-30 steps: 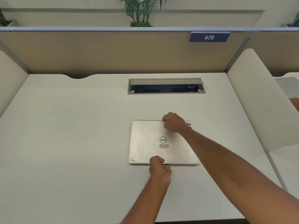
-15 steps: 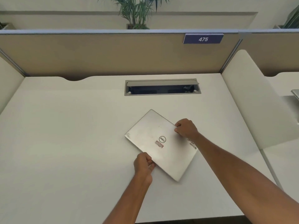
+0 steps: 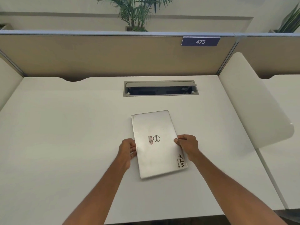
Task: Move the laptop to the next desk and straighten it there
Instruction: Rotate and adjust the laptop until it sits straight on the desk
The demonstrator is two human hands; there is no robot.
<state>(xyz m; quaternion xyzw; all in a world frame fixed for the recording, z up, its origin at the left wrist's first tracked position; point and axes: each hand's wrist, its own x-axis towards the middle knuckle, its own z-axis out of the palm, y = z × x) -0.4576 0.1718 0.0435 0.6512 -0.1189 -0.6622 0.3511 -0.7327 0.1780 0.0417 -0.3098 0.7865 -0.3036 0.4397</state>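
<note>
Left hand [image 3: 127, 149] grips the left long edge of the laptop [image 3: 158, 143], fingers curled at the rim; right hand [image 3: 188, 146] grips the opposite long edge, thumb on top of the lid. Both hands are closed on the machine, roughly level with the logo

Laptop is shut, silver, lid up, near the middle of the desk [image 3: 65, 143]. It sits turned, short edges toward and away from the person, slightly skewed. Whether its underside rests fully on the desk or is lifted a little, I cannot tell. A sticker [image 3: 181, 163] marks the near right corner

Behind it, well apart: open cable tray [image 3: 160, 88] set into the desk. Back partition carries a number plate [image 3: 200, 41] reading 475. To the right, a white side divider [image 3: 253, 101] separates this desk from the neighbouring desk [image 3: 284, 143]

Risks, as judged:
- Grip is on thin smooth edges only; if the hold is light, the laptop could slip and drop on a corner
- The route to the next desk passes the divider; a low or wide carry could clip its rounded edge
- Dragging instead of lifting may scuff the base or the desk
- Lid could gape if held by the top shell alone
</note>
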